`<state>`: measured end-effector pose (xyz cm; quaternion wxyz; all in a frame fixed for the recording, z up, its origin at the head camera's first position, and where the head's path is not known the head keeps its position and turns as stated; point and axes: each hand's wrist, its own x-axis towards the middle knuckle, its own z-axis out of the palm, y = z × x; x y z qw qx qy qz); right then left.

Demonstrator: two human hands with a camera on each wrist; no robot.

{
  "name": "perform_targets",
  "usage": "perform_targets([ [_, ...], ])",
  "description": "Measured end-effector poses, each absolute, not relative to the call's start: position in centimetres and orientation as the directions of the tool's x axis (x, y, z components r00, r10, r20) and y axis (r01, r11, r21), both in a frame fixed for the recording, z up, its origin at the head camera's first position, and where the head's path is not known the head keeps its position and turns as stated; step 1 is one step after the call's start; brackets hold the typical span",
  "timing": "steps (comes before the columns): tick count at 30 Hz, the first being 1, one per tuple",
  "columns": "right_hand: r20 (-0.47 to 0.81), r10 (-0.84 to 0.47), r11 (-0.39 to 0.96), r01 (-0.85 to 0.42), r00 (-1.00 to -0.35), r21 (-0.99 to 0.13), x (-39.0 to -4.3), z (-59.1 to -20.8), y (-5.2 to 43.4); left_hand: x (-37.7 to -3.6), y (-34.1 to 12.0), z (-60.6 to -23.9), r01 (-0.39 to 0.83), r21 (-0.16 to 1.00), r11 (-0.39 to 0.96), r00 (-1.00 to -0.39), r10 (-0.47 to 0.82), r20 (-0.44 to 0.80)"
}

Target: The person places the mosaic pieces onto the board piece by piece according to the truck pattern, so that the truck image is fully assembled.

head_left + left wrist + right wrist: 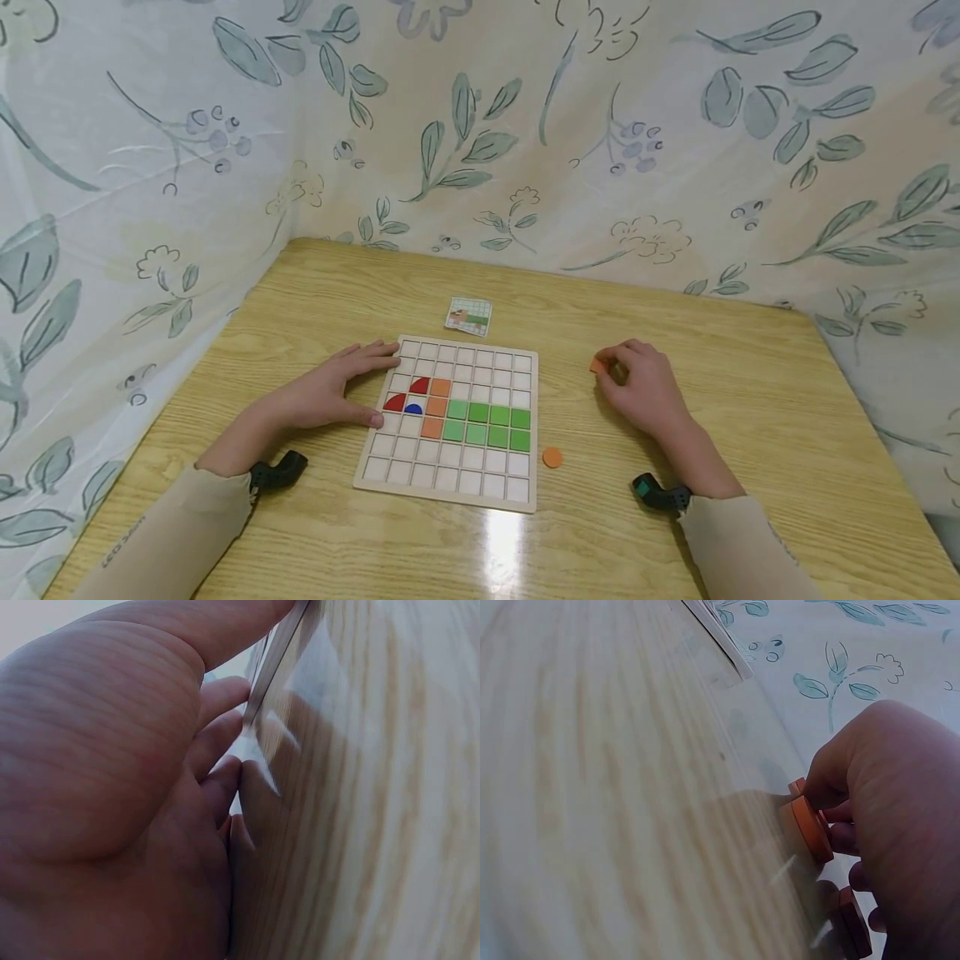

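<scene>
Sleeves frame the bottom of the head view, with a black wrist mount on each arm. Between them a grid board point(450, 483) lies flat on the tabletop point(300, 550). On the board sit two red quarter-circles, a small blue half-disc, three orange squares and two rows of green squares, all in its middle rows. The left hand point(337, 396) rests flat on the tabletop against the board's left edge, fingers straight and spread, index tip at the top-left corner, thumb touching the edge lower down; its grip holds nothing. The right hand point(645, 387) lies well to the right of the board, fingers curled over orange pieces point(597, 364); the right wrist view shows an orange disc point(811, 828) pinched on edge at the fingertips, with another orange piece point(855, 922) by the lower fingers. A lone orange disc point(552, 457) lies just right of the board's lower half. A small pattern card point(468, 317) lies just beyond the board's far edge
</scene>
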<state>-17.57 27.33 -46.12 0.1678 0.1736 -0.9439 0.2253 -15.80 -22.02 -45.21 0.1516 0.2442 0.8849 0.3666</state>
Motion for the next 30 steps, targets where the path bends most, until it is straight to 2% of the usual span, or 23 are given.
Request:
perform_targets([
  [8,0.413,-0.266,0.825,-0.427,-0.871,-0.369,-17.8,-46.4,27.3,-15.7,-22.1,-45.4,0.276,0.745,0.608,-0.843,0.525,-0.116],
  [22,0.404,-0.27,0.812,-0.432,-0.874,-0.392,-17.7,-46.5,26.4,-15.9,-22.1,-45.4,0.326,0.713,0.621,-0.837,0.54,-0.088],
  [30,0.423,-0.353,0.77,-0.516,-0.834,-0.375,-17.0,-46.2,24.2,-15.9,-22.1,-45.2,0.328,0.715,0.617,-0.834,0.545,-0.088],
])
